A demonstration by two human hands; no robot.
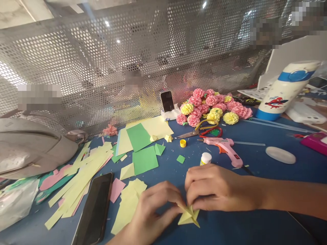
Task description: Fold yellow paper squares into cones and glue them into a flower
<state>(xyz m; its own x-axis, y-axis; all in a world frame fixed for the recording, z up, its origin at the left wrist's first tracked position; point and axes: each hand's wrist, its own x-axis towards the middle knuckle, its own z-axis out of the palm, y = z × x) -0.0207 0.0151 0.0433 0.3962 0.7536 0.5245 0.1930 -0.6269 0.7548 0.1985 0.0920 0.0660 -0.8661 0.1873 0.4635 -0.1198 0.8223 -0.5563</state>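
Between my two hands is a small folded yellow paper piece (189, 217) with pointed flaps, low over the blue table. My left hand (159, 207) pinches its left side between thumb and fingers. From the right, my right hand (217, 189) has its fingertips closed on the upper right of the same paper. Just behind my right hand stands a white-capped glue stick (205, 158), partly hidden by the hand. Cut yellow paper sheets (130, 200) lie left of my left hand, beside a pink paper square (117, 190).
Green paper squares (145, 160), scissors (191, 132), a yellow cap (183, 143) and a pink glue gun (224, 149) lie ahead. Paper flowers (212, 105) are heaped behind. A dark phone (95, 207), yellow strips (81, 180) and a backpack (33, 146) are left; a bottle (283, 92) stands right.
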